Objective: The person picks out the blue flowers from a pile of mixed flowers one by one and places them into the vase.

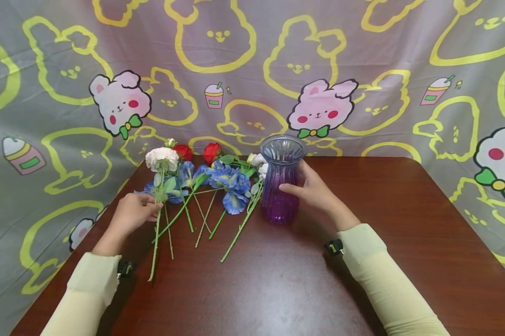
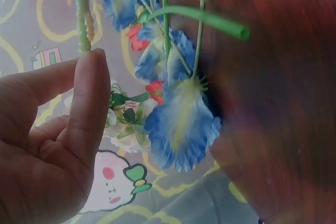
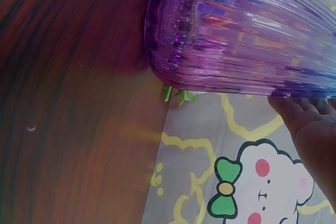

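My left hand (image 1: 132,215) pinches the green stem (image 2: 83,14) of a pale cream-pink flower (image 1: 162,159), whose bloom points toward the back of the table. Between thumb and fingertips the thorny stem shows clearly in the left wrist view. With my right hand (image 1: 317,190) I hold a ribbed glass vase (image 1: 279,186) around its right side, thumb across the front. The vase stands upright, purple at the base and blue-grey toward its flared rim. In the right wrist view its purple wall (image 3: 226,40) fills the upper part, and some of my fingers are hidden behind it.
Blue irises (image 1: 234,182), red roses (image 1: 212,152) and a white flower (image 1: 257,160) lie on the brown table (image 1: 244,298) between my hands, stems crossing toward me. A curtain (image 1: 252,84) with cartoon animals hangs close behind the table's back edge.
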